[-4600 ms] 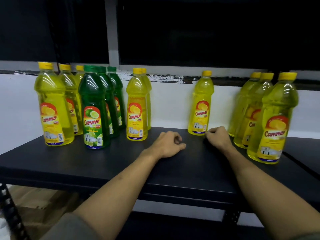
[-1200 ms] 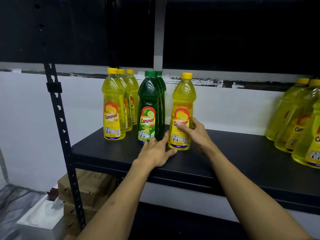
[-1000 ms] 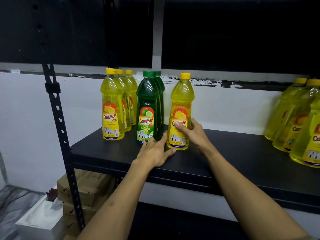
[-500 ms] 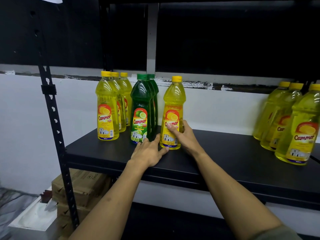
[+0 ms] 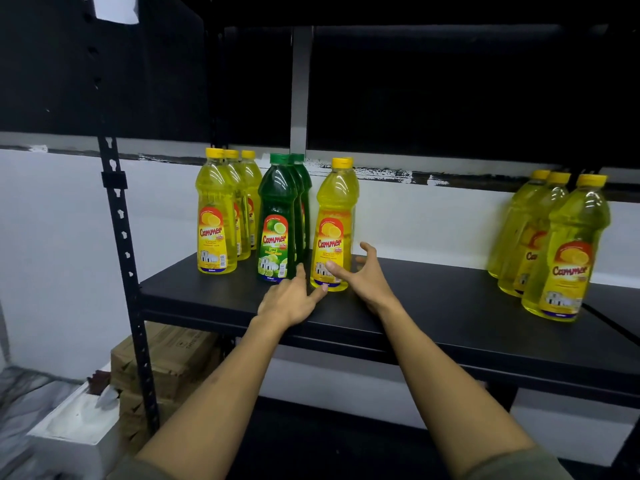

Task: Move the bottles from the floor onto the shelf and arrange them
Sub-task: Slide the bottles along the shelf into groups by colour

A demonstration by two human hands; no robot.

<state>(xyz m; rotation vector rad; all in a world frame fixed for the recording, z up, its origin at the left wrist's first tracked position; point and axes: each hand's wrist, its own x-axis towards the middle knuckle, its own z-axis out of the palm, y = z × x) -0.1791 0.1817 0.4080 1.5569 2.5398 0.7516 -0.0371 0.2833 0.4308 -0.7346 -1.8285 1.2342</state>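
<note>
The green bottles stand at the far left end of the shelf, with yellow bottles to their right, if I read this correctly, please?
Not quite. The green bottles stand between two yellow groups: a row of yellow bottles is further left on the shelf, as the head view shows. Yellow bottles do stand to their right.

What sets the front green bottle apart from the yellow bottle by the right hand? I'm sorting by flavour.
The front green bottle has dark green liquid, a green cap and a lime label; the yellow bottle has yellow liquid, a yellow cap and a lemon picture. Both stand upright, same shape, both Cammer.
</note>
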